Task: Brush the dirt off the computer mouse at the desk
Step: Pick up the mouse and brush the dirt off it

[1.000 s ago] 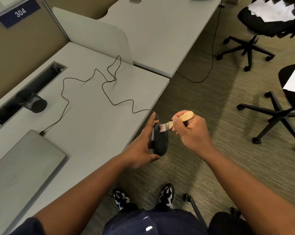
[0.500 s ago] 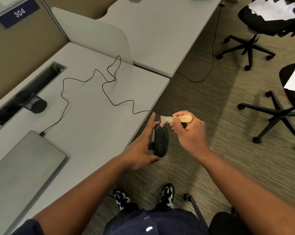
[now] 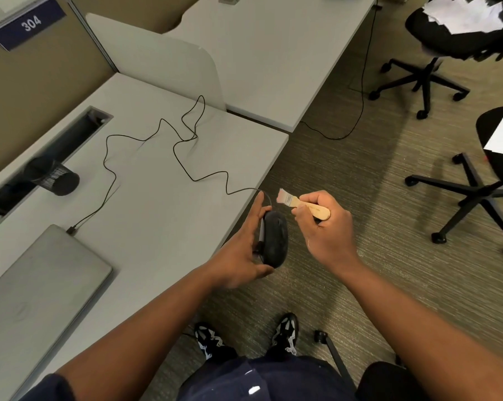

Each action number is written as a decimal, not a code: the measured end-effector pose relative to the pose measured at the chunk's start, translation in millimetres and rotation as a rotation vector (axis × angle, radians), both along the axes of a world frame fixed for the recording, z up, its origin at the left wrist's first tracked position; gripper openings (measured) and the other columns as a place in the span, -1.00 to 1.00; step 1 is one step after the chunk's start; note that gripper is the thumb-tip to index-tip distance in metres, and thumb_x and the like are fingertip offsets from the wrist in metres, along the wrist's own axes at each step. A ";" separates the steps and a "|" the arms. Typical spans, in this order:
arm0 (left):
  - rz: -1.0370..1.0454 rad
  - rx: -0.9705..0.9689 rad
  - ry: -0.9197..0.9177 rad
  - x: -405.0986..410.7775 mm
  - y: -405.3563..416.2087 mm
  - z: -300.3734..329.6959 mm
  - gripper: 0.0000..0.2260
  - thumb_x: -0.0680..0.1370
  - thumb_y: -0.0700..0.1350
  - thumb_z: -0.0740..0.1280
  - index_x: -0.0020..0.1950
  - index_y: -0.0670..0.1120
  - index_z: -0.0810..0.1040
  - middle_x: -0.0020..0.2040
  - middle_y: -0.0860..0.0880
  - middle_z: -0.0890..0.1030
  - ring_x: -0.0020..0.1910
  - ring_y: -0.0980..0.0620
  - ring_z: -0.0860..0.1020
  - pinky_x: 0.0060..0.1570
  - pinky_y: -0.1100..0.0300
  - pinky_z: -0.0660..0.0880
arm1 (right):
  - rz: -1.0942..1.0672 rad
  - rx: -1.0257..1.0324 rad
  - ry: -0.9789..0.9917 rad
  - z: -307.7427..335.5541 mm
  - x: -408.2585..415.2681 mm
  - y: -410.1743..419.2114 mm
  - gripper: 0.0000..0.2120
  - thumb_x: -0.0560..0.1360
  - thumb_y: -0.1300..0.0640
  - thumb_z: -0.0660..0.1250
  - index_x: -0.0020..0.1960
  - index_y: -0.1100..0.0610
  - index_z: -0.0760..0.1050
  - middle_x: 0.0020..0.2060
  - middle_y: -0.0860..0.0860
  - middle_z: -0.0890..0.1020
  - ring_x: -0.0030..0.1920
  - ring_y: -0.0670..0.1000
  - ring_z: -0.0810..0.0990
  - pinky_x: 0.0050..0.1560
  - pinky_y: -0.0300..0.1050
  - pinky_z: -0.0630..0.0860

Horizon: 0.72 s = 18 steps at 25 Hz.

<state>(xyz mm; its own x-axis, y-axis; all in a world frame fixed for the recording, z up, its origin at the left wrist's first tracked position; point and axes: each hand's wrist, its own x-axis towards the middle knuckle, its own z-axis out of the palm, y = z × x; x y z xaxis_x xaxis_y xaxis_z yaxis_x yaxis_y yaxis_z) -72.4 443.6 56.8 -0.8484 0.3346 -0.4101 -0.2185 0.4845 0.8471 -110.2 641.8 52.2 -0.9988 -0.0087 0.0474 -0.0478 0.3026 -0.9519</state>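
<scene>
I sit at a pale grey desk in an office cubicle, tan partition walls to my left with a blue plate reading 304. On the desk a closed grey laptop lies near me, a black mesh cup sits by the long cable slot, and a thin black cord snakes loosely across the top. A white divider panel separates my desk from the next one.

My left hand grasps the black mouse, tipped on edge just past the desk's front edge, over the carpet. My right hand is clenched around the wooden handle of a small brush, whose pale bristles point toward the desk edge, just above the mouse and not touching it.

To my right the carpet lies open between me and two black office chairs with papers on their seats. My shoes rest below.
</scene>
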 end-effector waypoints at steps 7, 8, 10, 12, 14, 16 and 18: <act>-0.016 0.018 0.002 1.1 -1.4 -1.2 0.29 0.46 -0.35 0.58 0.56 0.51 -0.34 0.56 0.46 0.03 0.55 -0.12 0.43 0.30 -0.01 0.62 | 0.067 0.074 0.009 4.9 -2.3 3.1 -0.82 0.58 0.24 0.32 -0.18 0.11 0.58 -0.42 0.12 0.63 -0.52 -0.11 0.42 -0.55 -0.19 0.29; -0.019 0.019 -0.002 1.8 -1.5 -1.3 0.29 0.46 -0.35 0.58 0.56 0.52 -0.34 0.56 0.46 0.03 0.55 -0.12 0.43 0.30 -0.04 0.62 | 0.076 0.087 0.005 5.1 -2.9 2.4 -0.83 0.60 0.23 0.32 -0.16 0.11 0.58 -0.41 0.12 0.64 -0.52 -0.12 0.42 -0.54 -0.22 0.29; -0.028 0.013 -0.005 2.8 -1.5 -1.4 0.29 0.46 -0.36 0.58 0.56 0.52 -0.33 0.61 0.43 0.03 0.55 -0.13 0.43 0.29 -0.09 0.63 | 0.086 0.081 0.006 3.1 -3.9 1.8 -0.84 0.62 0.20 0.31 -0.12 0.10 0.59 -0.38 0.09 0.64 -0.49 -0.12 0.44 -0.51 -0.23 0.31; -0.036 0.019 -0.004 3.7 -0.9 -1.6 0.29 0.45 -0.36 0.59 0.58 0.50 -0.32 0.60 0.44 0.04 0.55 -0.14 0.43 0.26 -0.11 0.64 | 0.096 0.069 0.006 -1.4 -3.5 0.9 -0.86 0.64 0.16 0.31 -0.07 0.08 0.60 -0.36 0.05 0.64 -0.46 -0.13 0.46 -0.48 -0.20 0.35; -0.037 0.024 -0.007 4.2 -0.6 -2.4 0.29 0.45 -0.36 0.59 0.59 0.49 -0.32 0.59 0.46 0.04 0.55 -0.13 0.43 0.25 -0.09 0.65 | 0.104 0.069 0.006 -7.0 -2.5 0.2 -0.88 0.66 0.12 0.31 -0.03 0.06 0.59 -0.35 0.01 0.63 -0.44 -0.13 0.47 -0.45 -0.17 0.37; -0.033 0.032 -0.010 4.7 -0.9 -2.8 0.30 0.45 -0.37 0.59 0.57 0.50 -0.33 0.63 0.42 0.04 0.55 -0.13 0.43 0.26 -0.06 0.65 | 0.109 0.072 0.019 -11.2 -2.1 0.4 -0.90 0.67 0.10 0.31 0.04 0.06 0.58 -0.36 -0.03 0.60 -0.44 -0.12 0.47 -0.44 -0.18 0.37; -0.019 0.036 -0.017 5.4 -1.3 -2.8 0.30 0.45 -0.38 0.58 0.56 0.51 -0.33 0.62 0.42 0.02 0.56 -0.13 0.42 0.24 0.00 0.66 | 0.105 0.064 0.039 -12.2 -1.8 1.4 -0.91 0.68 0.10 0.31 0.11 0.06 0.59 -0.34 -0.06 0.60 -0.42 -0.12 0.47 -0.42 -0.20 0.37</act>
<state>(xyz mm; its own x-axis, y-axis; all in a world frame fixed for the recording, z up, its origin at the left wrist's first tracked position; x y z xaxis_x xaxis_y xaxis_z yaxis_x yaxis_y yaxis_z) -67.0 442.4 53.9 -0.8347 0.3655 -0.4120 -0.2239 0.4584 0.8601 -112.0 643.2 40.0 -0.9897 -0.1171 0.0820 -0.1188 0.3539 -0.9277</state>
